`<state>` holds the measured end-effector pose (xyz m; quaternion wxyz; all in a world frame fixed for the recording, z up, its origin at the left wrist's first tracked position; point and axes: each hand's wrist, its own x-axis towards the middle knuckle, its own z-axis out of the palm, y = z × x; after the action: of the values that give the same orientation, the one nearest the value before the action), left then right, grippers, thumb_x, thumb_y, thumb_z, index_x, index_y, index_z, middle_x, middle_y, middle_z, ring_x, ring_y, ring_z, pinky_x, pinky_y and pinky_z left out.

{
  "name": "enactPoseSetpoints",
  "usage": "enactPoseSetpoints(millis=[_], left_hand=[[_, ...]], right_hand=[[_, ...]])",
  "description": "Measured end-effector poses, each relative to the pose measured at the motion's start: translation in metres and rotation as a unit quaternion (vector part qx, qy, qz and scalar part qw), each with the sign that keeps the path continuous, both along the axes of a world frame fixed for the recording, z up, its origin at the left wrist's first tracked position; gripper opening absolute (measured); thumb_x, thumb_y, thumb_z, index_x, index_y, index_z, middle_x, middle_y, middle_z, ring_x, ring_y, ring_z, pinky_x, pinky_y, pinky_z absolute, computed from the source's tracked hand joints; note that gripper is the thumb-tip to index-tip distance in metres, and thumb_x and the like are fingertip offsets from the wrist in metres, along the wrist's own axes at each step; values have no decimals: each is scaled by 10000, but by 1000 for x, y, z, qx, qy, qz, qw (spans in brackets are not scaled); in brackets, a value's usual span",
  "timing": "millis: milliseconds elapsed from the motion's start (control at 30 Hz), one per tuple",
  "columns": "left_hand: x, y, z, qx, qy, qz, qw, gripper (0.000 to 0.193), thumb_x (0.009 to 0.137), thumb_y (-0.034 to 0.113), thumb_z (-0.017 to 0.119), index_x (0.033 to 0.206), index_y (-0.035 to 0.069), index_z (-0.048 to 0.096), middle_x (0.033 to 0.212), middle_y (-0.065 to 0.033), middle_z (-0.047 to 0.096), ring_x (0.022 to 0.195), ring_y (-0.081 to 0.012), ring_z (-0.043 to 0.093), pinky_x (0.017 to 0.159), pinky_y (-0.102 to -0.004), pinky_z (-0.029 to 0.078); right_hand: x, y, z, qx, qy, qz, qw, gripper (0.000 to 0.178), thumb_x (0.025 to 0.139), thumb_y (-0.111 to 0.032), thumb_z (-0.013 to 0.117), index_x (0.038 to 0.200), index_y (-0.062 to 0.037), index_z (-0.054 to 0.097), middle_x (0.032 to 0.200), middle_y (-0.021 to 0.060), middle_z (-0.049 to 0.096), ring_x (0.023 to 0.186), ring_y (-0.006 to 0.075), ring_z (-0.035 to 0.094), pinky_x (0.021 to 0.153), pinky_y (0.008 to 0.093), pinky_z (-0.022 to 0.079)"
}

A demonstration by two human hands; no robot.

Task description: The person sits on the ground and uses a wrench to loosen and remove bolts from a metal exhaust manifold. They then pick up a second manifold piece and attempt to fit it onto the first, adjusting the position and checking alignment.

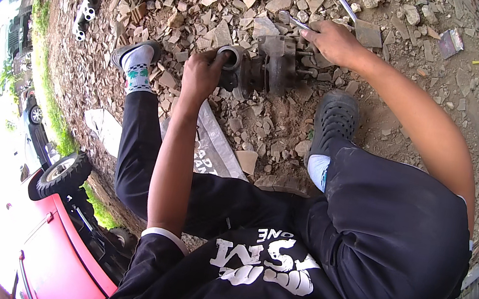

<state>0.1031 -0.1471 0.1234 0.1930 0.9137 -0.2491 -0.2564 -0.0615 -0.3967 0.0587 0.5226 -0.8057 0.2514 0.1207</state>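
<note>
A dark, greasy metal vehicle part with a round open port and protruding bolts lies on the stony ground between my feet. My left hand is closed around its left end, beside the port. Above the bolts on the part's right side, my right hand is closed on a wrench, whose shiny end sticks out to the left past the fingers. Whether the wrench touches a bolt is hidden by the hand. A second wrench lies on the ground just beyond my right hand.
Broken tile pieces and stones cover the ground. My shoes flank the part. A white printed sack lies under my legs. At far left are a black part with white-rimmed holes and a red vehicle with a large tyre.
</note>
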Motion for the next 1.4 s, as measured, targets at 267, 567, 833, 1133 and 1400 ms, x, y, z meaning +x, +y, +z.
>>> enactPoseSetpoints(millis=[267,567,833,1133,1400], left_hand=[[9,-3,-8,86,-132,-30,987,382,877,382,661,1005,36,758,969,-275,700,939,-413,693,867,-461,543],[31,-20,4,176,-8,-117,977,373,890,386,681,1002,40,762,965,-197,738,904,-305,728,827,-404,568],[45,-20,14,201,4,-290,936,487,883,428,689,931,-55,729,864,-239,720,841,-356,722,820,-427,569],[25,-22,67,156,-83,-399,900,612,967,530,569,1337,43,551,1197,-195,646,1072,-336,661,895,-466,546],[57,-52,24,90,55,-407,907,537,989,475,562,1293,34,590,1135,-226,666,993,-363,683,882,-481,551]], right_hand=[[-2,5,29,141,-17,-100,985,438,1005,-393,568,768,-25,587,692,79,558,658,214,535,689,430,452],[-96,-149,115,-305,-52,-132,942,382,1014,-304,559,1285,-41,624,890,25,617,678,102,526,644,269,449],[-86,-197,248,-143,-162,-219,952,431,988,-392,603,1243,-46,635,831,-28,512,514,-1,318,430,168,239],[57,-13,132,-210,120,96,965,604,1038,-454,469,1165,128,571,1128,270,657,863,286,685,872,480,544],[99,-7,19,-194,19,26,980,455,969,-346,590,1129,80,580,1070,277,668,1018,387,665,917,487,519]])
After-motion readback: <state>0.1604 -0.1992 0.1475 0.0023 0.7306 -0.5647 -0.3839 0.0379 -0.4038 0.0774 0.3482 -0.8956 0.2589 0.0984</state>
